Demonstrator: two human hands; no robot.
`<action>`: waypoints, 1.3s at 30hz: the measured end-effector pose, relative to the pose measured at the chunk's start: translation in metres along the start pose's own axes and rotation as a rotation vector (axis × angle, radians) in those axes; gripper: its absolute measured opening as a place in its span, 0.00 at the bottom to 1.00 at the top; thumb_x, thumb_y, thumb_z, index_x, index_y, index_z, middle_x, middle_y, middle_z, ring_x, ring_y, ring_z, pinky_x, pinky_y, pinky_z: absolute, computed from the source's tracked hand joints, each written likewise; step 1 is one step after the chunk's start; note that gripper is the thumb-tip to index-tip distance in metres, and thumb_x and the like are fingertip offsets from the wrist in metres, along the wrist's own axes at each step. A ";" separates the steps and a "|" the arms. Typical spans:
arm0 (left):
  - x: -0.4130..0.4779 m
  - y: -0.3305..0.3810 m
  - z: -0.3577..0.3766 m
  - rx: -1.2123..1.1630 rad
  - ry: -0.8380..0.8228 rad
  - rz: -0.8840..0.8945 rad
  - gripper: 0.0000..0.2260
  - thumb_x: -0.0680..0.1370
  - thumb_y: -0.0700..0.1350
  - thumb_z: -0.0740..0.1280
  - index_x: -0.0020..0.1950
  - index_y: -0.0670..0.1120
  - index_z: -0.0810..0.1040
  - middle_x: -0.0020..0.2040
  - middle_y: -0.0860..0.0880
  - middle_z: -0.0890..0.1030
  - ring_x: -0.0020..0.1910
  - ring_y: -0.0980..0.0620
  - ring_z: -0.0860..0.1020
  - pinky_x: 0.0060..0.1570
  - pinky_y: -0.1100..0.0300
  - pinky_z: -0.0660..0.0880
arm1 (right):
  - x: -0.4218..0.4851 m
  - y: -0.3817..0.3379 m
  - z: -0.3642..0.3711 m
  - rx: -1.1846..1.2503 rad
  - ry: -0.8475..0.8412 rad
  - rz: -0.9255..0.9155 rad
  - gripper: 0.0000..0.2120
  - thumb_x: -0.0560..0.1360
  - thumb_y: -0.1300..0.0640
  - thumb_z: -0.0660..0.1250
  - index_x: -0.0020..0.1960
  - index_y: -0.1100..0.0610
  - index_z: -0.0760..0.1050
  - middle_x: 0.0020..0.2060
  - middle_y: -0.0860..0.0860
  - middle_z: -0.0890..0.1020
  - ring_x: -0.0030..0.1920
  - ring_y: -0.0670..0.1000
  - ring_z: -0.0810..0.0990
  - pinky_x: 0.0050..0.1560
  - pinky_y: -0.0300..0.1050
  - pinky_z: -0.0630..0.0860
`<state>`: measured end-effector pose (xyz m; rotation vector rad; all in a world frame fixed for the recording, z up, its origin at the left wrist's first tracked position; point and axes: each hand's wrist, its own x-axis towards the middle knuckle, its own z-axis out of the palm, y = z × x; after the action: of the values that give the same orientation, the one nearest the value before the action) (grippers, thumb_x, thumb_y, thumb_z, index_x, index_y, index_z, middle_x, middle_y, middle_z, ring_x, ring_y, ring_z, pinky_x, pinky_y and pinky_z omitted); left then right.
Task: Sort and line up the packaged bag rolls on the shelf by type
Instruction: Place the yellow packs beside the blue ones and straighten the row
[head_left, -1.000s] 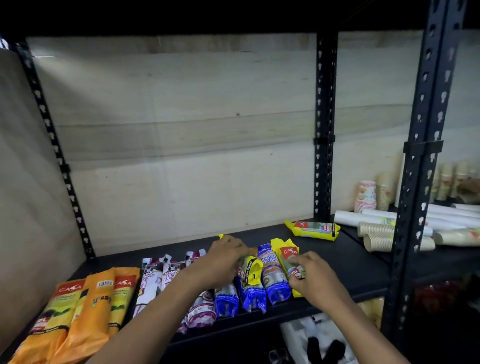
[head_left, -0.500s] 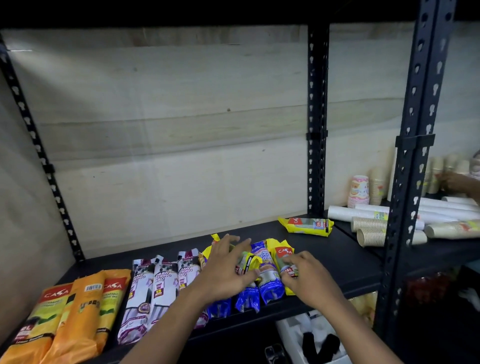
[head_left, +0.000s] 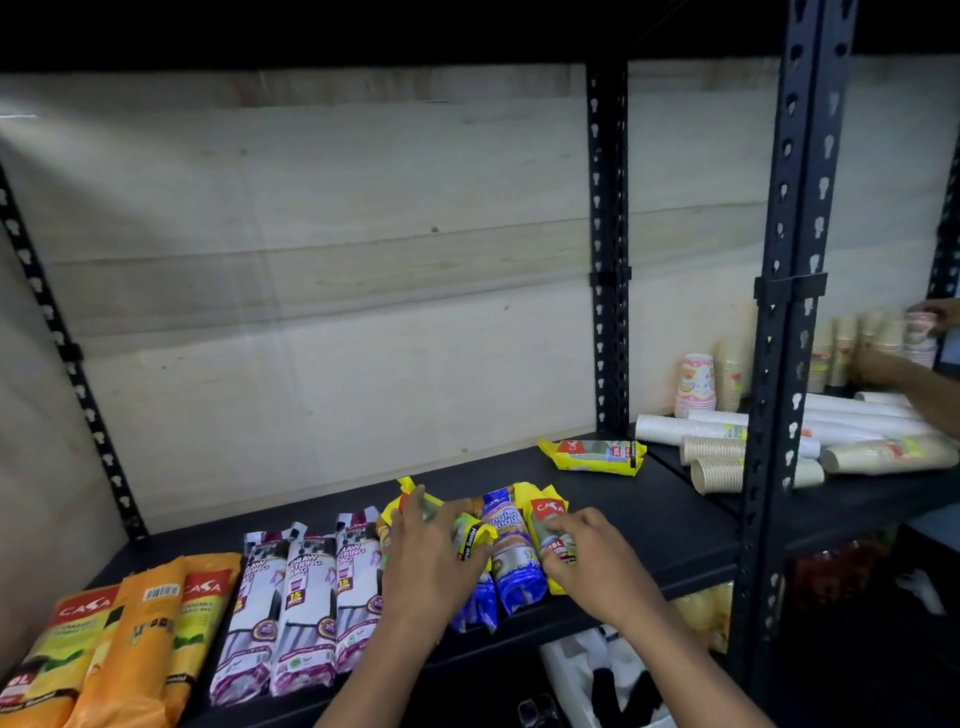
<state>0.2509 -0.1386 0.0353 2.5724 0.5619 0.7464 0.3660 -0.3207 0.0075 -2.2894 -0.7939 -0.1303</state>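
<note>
1. A black metal shelf is seen, backed by a pale wooden panel and framed by perforated black uprights.
2. At the near left of the shelf, three orange plastic packs with red labels are laid side by side, touching one another.
3. Just right of them, three white and purple drawstring bag rolls are lined up lengthwise, near end toward the shelf edge.
4. In the middle of the shelf, a tight cluster of blue-ended bag rolls and yellow-wrapped packs is gathered.
5. The left hand is laid palm down over the left part of this cluster, fingers spread and slightly curled over a yellow-edged roll; whether it is actually gripped cannot be told.
6. The right hand is set on the right side of the cluster, its fingertips pressed against a yellow pack with a red label; a closed grip is not visible.
7. Farther back and to the right, a single yellow pack is lying crosswise, well apart from the cluster.
8. On the adjoining shelf to the right, stacks of paper cups are lying and standing, and another person's arm is seen among them.
</note>
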 end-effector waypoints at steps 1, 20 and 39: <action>0.002 -0.002 0.000 -0.030 0.004 0.007 0.22 0.72 0.59 0.72 0.66 0.64 0.73 0.78 0.48 0.56 0.77 0.46 0.54 0.70 0.45 0.65 | 0.000 0.000 0.000 0.002 -0.002 0.000 0.21 0.76 0.44 0.65 0.68 0.47 0.72 0.62 0.45 0.70 0.60 0.48 0.73 0.56 0.46 0.76; 0.016 0.103 0.038 -0.048 -0.260 0.333 0.31 0.67 0.56 0.70 0.70 0.60 0.72 0.79 0.54 0.55 0.79 0.50 0.49 0.76 0.52 0.54 | 0.004 0.074 -0.066 -0.022 0.159 0.059 0.17 0.79 0.49 0.64 0.66 0.51 0.76 0.55 0.47 0.79 0.55 0.47 0.79 0.55 0.47 0.77; 0.028 0.130 0.098 0.222 -0.448 0.412 0.31 0.67 0.58 0.67 0.71 0.62 0.68 0.80 0.51 0.53 0.79 0.43 0.47 0.74 0.41 0.52 | 0.008 0.143 -0.048 -0.229 0.172 0.086 0.18 0.79 0.50 0.62 0.67 0.53 0.75 0.64 0.49 0.72 0.65 0.51 0.71 0.65 0.48 0.67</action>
<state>0.3633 -0.2603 0.0330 2.9735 -0.0321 0.2071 0.4607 -0.4290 -0.0383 -2.4821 -0.6171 -0.3916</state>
